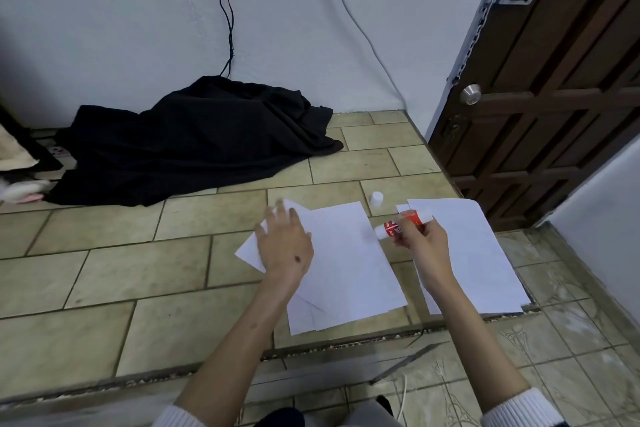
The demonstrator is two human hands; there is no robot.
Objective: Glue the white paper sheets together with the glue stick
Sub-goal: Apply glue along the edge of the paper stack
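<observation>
Tiled floor [104, 274]: beige tiles, broad open stretch to the left of the papers; a rough step edge crosses just nearer than them.
Brown panelled door [554, 97]: far right, near the right-hand sheets' far corner.
Black cloth [194, 142]: heaped against the wall, well apart from the papers; two cables hang down the wall above it.
White paper sheets, middle stack [349, 270]: flat on the floor, lower edges near the step (several sheets, fanned unevenly).
White paper sheets, right stack [485, 260]: just beside the middle stack, a narrow strip of floor between.
Left hand [284, 243]: fingers spread and straight, lying on the middle stack's far-left corner.
Right hand [420, 236]: fingers curled round the red glue stick [403, 224], uncapped white tip pointing left, above the gap.
White cap [376, 199]: upright on the floor beyond the sheets.
</observation>
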